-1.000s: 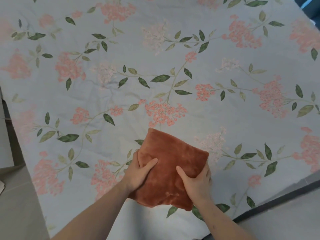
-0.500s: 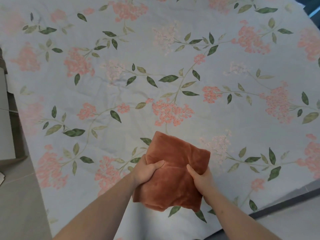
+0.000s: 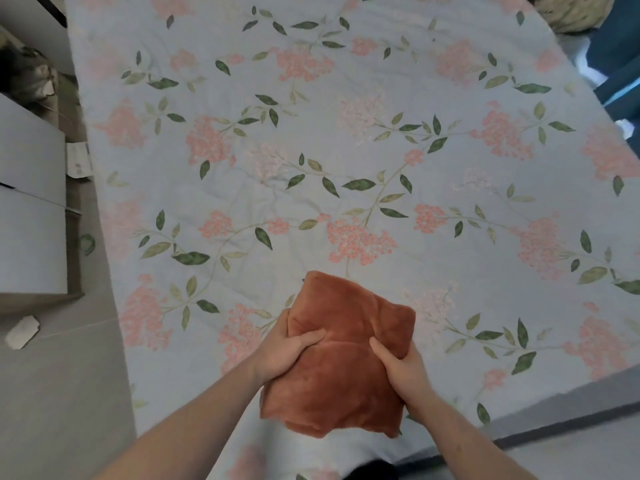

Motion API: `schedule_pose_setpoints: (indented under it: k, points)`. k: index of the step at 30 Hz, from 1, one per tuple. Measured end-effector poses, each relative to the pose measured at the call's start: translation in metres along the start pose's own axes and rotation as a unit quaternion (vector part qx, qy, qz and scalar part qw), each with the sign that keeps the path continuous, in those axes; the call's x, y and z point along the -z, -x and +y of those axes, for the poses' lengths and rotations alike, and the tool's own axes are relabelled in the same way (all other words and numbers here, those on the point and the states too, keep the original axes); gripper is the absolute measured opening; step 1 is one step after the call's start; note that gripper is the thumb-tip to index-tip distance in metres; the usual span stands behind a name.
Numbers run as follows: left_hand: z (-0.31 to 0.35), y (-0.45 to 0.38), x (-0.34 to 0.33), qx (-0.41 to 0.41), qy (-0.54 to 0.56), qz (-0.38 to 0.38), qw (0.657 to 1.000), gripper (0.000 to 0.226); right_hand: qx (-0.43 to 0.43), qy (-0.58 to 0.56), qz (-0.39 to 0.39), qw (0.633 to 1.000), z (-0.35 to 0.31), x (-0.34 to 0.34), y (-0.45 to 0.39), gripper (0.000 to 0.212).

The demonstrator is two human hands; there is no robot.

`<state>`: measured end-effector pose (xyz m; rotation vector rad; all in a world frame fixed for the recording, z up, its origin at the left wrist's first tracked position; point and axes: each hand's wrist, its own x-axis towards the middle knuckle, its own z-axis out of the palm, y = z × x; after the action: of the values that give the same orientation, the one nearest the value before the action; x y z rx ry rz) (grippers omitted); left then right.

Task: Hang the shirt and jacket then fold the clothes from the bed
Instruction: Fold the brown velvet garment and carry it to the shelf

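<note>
A folded rust-brown plush garment [image 3: 341,382] is held above the near edge of the bed [image 3: 346,133], which wears a pale blue sheet with pink flowers and green leaves. My left hand [image 3: 282,351] grips the garment's left edge, thumb on top and fingers underneath. On the right edge, my right hand [image 3: 401,367] grips the same way, its thumb pressing into the fabric. The garment's lower corners hang loose below my hands.
White cabinets [image 3: 31,216] stand left of the bed across a narrow strip of grey floor [image 3: 62,393]. A small white scrap [image 3: 21,332] lies on that floor. A woven basket [image 3: 571,12] and dark blue fabric [image 3: 620,64] sit past the bed's far right corner.
Both hands went from lying on the folded garment to gripping its sides and lifting it off the sheet. My head has pulled back, so more of the bed shows.
</note>
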<state>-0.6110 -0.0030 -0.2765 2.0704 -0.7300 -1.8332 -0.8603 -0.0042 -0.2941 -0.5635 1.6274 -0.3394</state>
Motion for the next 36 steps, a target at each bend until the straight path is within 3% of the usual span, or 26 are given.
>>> schedule_pose_setpoints:
  k: [7,15,25,31,36]
  points:
    - [-0.003,0.14,0.042,-0.024,0.079,0.052,0.995,0.073,0.067,0.042,-0.052,0.996,-0.047,-0.023,0.107,0.049]
    - [-0.018,0.251,0.088,-0.088,0.096,0.123,0.984,0.061,0.121,0.083,-0.082,0.986,-0.072,-0.063,0.218,0.054]
    - [-0.042,0.316,0.115,-0.122,0.134,0.211,0.961,0.061,0.169,0.139,-0.128,0.967,-0.096,-0.1,0.274,0.055]
    - [-0.053,0.347,0.125,-0.123,0.179,0.271,0.938,0.067,0.201,0.165,-0.176,0.949,-0.108,-0.124,0.293,0.049]
    - [-0.052,0.365,0.144,-0.146,0.203,0.295,0.922,0.081,0.212,0.179,-0.187,0.942,-0.122,-0.142,0.304,0.056]
